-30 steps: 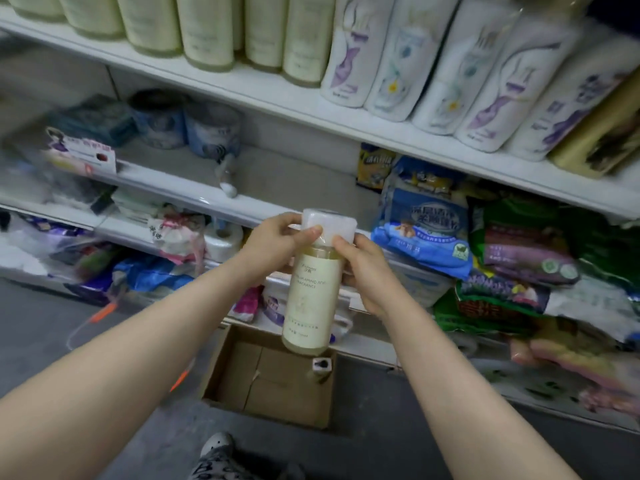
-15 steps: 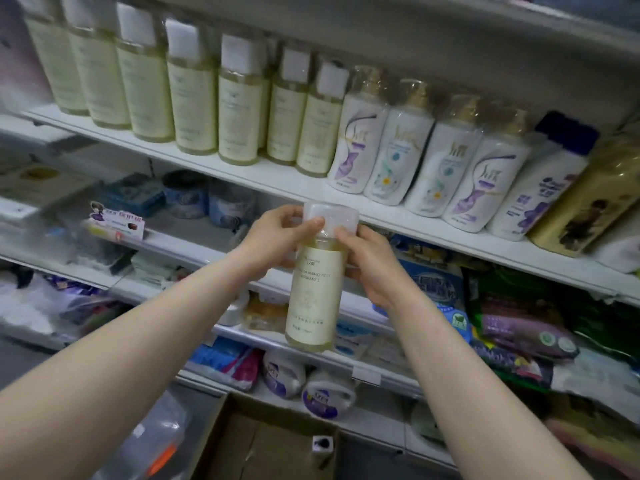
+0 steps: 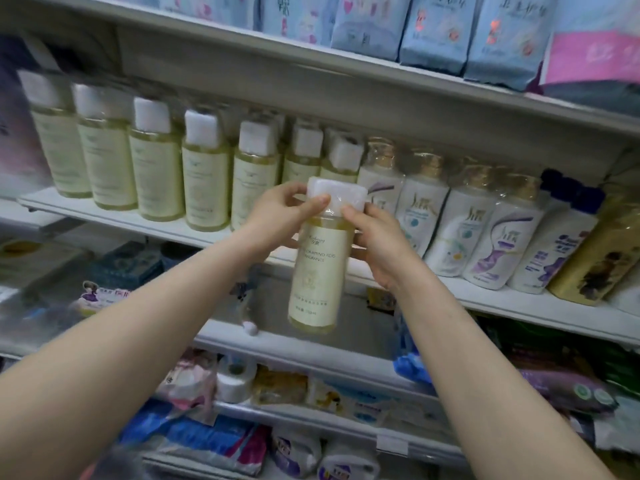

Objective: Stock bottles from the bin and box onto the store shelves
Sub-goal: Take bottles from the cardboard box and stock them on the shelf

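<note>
While left hand [image 3: 277, 216] and right hand [image 3: 377, 244] both pinch the bottle [image 3: 320, 261] by its cap, it could knock neighbouring shelf bottles [image 3: 207, 174] over if pushed in crooked.

Both bare forearms reach up and forward, converging, with the left hand [image 3: 277, 216] and right hand [image 3: 377, 244] closed from opposite sides on one bottle [image 3: 320, 261] (thumbs pressed near its cap, fingers wrapped behind).
</note>
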